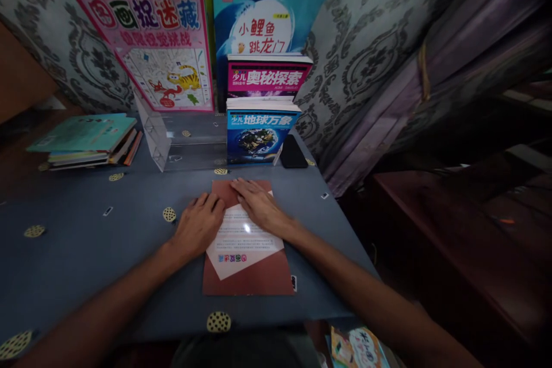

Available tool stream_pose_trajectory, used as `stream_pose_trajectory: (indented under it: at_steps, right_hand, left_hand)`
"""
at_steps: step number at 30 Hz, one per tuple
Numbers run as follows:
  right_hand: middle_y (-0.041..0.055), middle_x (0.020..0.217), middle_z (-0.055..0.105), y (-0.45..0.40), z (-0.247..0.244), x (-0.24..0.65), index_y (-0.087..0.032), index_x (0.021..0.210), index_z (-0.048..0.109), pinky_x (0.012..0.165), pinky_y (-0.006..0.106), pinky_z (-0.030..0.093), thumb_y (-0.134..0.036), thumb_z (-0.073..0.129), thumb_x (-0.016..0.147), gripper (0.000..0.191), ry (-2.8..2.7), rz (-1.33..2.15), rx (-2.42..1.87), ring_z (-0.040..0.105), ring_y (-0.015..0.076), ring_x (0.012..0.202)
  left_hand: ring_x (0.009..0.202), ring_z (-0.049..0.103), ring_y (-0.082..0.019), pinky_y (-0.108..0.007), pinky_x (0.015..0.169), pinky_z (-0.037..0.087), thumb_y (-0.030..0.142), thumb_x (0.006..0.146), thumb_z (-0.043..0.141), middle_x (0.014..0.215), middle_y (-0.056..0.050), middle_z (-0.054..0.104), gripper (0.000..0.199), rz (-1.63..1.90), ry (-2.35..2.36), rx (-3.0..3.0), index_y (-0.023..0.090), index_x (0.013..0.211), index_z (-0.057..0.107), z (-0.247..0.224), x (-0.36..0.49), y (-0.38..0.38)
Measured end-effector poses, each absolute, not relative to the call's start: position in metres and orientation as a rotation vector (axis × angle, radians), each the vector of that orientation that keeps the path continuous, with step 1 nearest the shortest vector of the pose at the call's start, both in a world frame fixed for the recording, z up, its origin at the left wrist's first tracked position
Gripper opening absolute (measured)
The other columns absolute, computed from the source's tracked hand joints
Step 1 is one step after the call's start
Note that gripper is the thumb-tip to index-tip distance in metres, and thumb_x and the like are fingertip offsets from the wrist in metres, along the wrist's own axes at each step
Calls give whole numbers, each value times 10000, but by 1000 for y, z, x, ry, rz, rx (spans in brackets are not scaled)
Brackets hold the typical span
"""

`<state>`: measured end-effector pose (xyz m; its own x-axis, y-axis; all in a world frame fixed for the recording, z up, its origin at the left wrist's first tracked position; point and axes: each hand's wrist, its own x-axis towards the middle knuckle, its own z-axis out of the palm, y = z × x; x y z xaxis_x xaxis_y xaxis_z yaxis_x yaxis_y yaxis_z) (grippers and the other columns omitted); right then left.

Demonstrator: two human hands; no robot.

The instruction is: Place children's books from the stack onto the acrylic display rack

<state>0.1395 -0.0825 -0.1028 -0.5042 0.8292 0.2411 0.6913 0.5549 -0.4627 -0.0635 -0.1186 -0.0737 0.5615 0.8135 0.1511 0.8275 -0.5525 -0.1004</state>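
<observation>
The flat, reddish-brown rectangular booklet [250, 284] with a slanted white printed panel [235, 267] lies on the dark blue patterned tablecloth [107, 236], directly in front of the person and between the two forearms. Its long axis runs away from the body, nearly straight towards the upright blue book with an Earth picture [254, 146], which stands just beyond the far edge. The coloured title line on the panel sits towards the near end and reads upside down from here. Both hands are at the far half, so the near end extends back from the fingers towards the body. The left hand [198, 224] overlaps the left long edge, its fingers bent and close together; whether its thumb pinches that edge cannot be told. The right hand [263, 213] lies further over the cover, fingers nearly straight and close together, fingertips angled towards the far left corner, nearer that short edge than the left hand's are.
</observation>
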Motion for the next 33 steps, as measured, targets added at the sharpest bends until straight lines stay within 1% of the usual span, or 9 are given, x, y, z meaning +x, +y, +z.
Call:
stream_pose_trajectory:
  at_steps: [4, 7, 12, 17, 22, 26, 28, 30, 33]
  right_hand:
    - [151, 1480, 571, -91, -103, 166, -157, 1450, 527, 1207, 549, 365, -208, 376, 1019, 460, -2313, 363, -1318, 481, 253, 1431]
    - [146, 1475, 577, -95, -105, 185, -159, 1443, 533, 1202, 549, 373, -192, 381, 1004, 465, -2271, 326, -1372, 487, 254, 1426]
    - [158, 1447, 600, -96, -109, 202, -141, 1416, 559, 1189, 548, 385, -193, 385, 999, 455, -2231, 324, -1373, 518, 256, 1401]
    - [111, 1434, 619, -93, -112, 204, -199, 1404, 580, 1180, 564, 391, -145, 390, 972, 475, -2179, 364, -1339, 537, 244, 1384]
    - [110, 1392, 652, -102, -115, 206, -198, 1355, 627, 1183, 554, 400, -142, 414, 956, 456, -2156, 394, -1292, 537, 257, 1382]
    - [78, 1401, 649, -125, -114, 208, -251, 1370, 618, 1174, 571, 411, -137, 441, 961, 460, -2154, 400, -1258, 543, 264, 1376]
    - [76, 1381, 664, -140, -112, 208, -254, 1374, 612, 1168, 565, 423, -153, 443, 981, 439, -2162, 399, -1239, 558, 260, 1362]
    - [93, 1373, 669, -157, -109, 208, -232, 1383, 599, 1162, 557, 434, -191, 459, 1004, 406, -2177, 387, -1218, 566, 260, 1354]
    - [123, 1422, 627, -185, -107, 210, -218, 1431, 545, 1157, 559, 435, -275, 521, 1016, 420, -2222, 350, -1188, 553, 265, 1367]
  left_hand:
    - [984, 599, -268, -409, 835, 506, 171, 998, 471, 1077, -101, 656, 193, -163, -1399, -2625, 193, 1017, 662, -75, -64, -119]
    - [979, 600, -270, -412, 830, 505, 167, 996, 472, 1091, -100, 659, 192, -149, -1390, -2625, 193, 1017, 661, -76, -65, -119]
    - [991, 591, -274, -419, 843, 502, 162, 998, 459, 1069, -104, 653, 201, -141, -1403, -2641, 182, 1014, 659, -74, -64, -119]
    - [1002, 580, -269, -413, 852, 505, 177, 1010, 442, 1082, -108, 639, 216, -115, -1440, -2667, 181, 1035, 657, -70, -62, -119]
    - [1038, 570, -279, -408, 859, 503, 219, 1030, 417, 1082, -108, 633, 241, -13, -1478, -2654, 178, 1066, 651, -64, -61, -120]
    - [1042, 569, -279, -402, 863, 499, 221, 1029, 421, 1090, -112, 637, 241, -4, -1487, -2648, 171, 1073, 652, -64, -61, -119]
    - [1037, 568, -282, -406, 855, 500, 222, 1029, 416, 1090, -116, 636, 245, -30, -1476, -2651, 165, 1068, 651, -66, -61, -119]
    - [1029, 566, -288, -413, 843, 501, 222, 1027, 414, 1082, -119, 635, 246, -48, -1458, -2654, 160, 1063, 649, -66, -62, -119]
    - [1012, 564, -291, -422, 836, 500, 217, 1023, 414, 1065, -121, 634, 245, -58, -1440, -2656, 158, 1046, 650, -68, -63, -120]
